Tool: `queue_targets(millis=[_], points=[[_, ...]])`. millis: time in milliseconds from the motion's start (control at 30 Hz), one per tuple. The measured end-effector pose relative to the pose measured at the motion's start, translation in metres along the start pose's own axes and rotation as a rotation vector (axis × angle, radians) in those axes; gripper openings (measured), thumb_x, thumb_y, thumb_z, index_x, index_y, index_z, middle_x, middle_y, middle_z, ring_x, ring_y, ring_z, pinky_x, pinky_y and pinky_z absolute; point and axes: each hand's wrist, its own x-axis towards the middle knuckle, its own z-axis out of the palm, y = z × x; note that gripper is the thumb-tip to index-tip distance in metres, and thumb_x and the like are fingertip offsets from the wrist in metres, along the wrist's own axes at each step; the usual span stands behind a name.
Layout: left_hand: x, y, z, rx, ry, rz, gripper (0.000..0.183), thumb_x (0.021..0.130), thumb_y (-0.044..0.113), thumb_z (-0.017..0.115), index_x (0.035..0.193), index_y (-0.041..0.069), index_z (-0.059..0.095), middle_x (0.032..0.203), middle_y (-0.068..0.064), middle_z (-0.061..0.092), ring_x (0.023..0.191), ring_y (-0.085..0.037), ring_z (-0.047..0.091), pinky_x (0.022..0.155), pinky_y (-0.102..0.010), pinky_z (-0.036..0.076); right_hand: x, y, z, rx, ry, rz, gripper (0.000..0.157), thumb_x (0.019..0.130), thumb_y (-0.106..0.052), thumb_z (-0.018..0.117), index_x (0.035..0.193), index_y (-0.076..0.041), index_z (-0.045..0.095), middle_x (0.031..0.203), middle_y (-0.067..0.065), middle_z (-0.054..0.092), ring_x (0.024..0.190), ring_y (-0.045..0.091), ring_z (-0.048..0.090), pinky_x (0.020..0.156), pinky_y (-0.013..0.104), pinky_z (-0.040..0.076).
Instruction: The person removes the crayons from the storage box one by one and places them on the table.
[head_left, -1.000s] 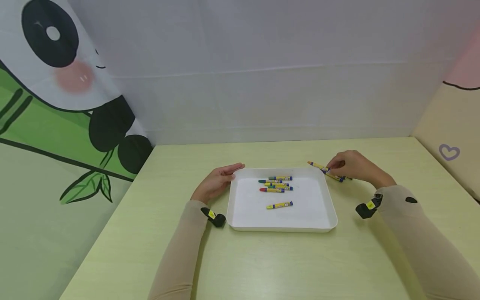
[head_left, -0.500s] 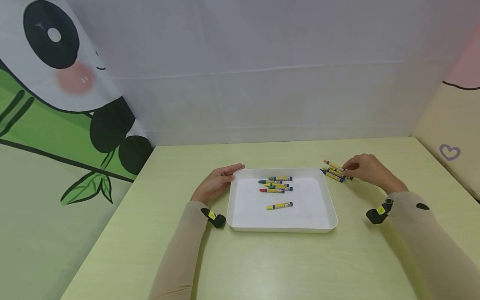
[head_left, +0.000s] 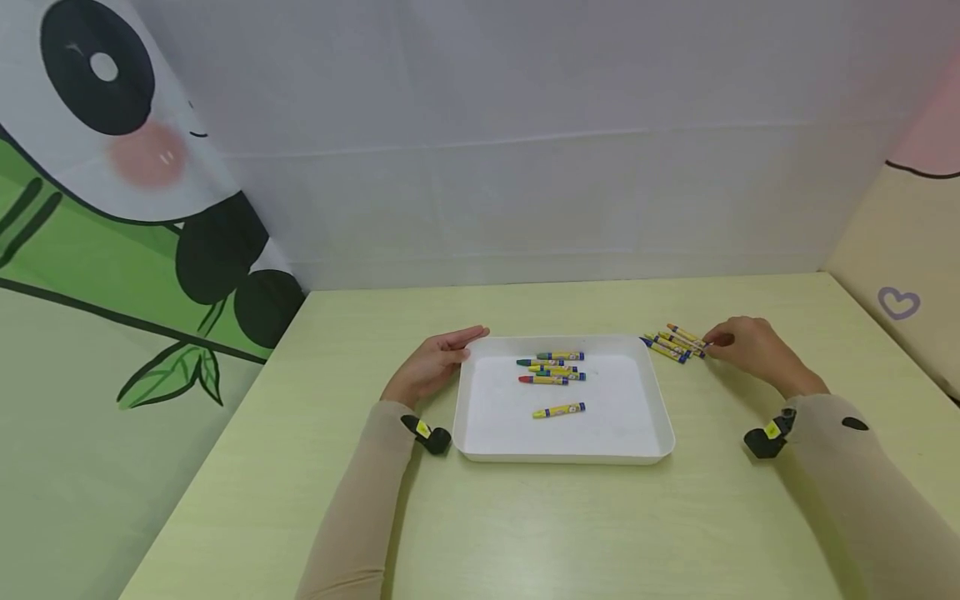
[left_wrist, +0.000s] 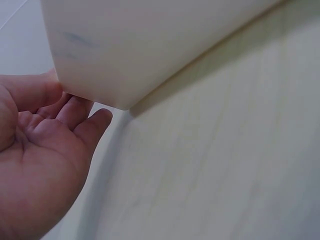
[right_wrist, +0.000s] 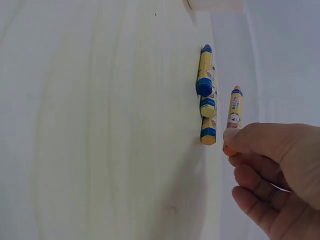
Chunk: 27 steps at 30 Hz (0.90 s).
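The left hand is gripping the white tray at its far left corner, the thumb pressing on the tray and the other fingers curling beside the same corner in the left wrist view. The right hand is pinching the orange crayon near its right end, between thumb and forefinger, while its remaining fingers are bending loosely. This crayon is sitting to the right of the tray's far right corner, its orange tip pointing left and far; whether it is touching the crayons next to it, I cannot tell. Those crayons are lying close together on the table, just right of the tray; the blue crayon is resting on their near side, its tip pointing left toward the tray wall. Inside the tray, five crayons are lying bunched in the far half, among them the red crayon on the near side of the bunch, and the yellow crayon is lying apart, nearer the person. Beige sleeves are covering both arms, and each wrist is carrying a small black camera. White cloth is hanging beyond the table's far edge, with a panda drawing showing at left.
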Motion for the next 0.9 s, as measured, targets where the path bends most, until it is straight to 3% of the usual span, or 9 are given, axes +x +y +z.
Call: queue_targets(millis=[367,600,900], points=[[0.001,-0.001,0.0,0.005,0.005,0.0,0.047,0.099,-0.005,0.041,0.144,0.007,0.044,0.152,-0.004,0.041,0.143,-0.018,0.032,0.116,-0.038,0.028,-0.001,0.014,0.004,-0.012,-0.025,0.051,0.027,0.09,-0.009,0.06,0.107,0.011,0.066,0.101,0.028,0.066,0.088,0.033,0.062,0.069,0.04,0.054],[0.002,-0.004,-0.001,0.022,-0.015,0.035,0.048,0.099,-0.005,0.041,0.146,0.005,0.041,0.153,-0.007,0.039,0.144,-0.021,0.031,0.116,-0.039,0.028,0.0,0.017,0.007,-0.021,-0.032,0.057,0.026,0.09,-0.009,0.06,0.107,0.01,0.067,0.102,0.027,0.067,0.09,0.035,0.063,0.076,0.046,0.053],[0.004,-0.005,-0.002,0.018,-0.009,0.029,0.048,0.098,-0.005,0.042,0.145,0.006,0.042,0.153,-0.006,0.04,0.144,-0.02,0.031,0.116,-0.039,0.028,0.002,0.019,0.01,-0.014,-0.037,0.068,0.026,0.09,-0.01,0.061,0.106,0.01,0.068,0.104,0.028,0.067,0.093,0.038,0.063,0.079,0.049,0.052]])
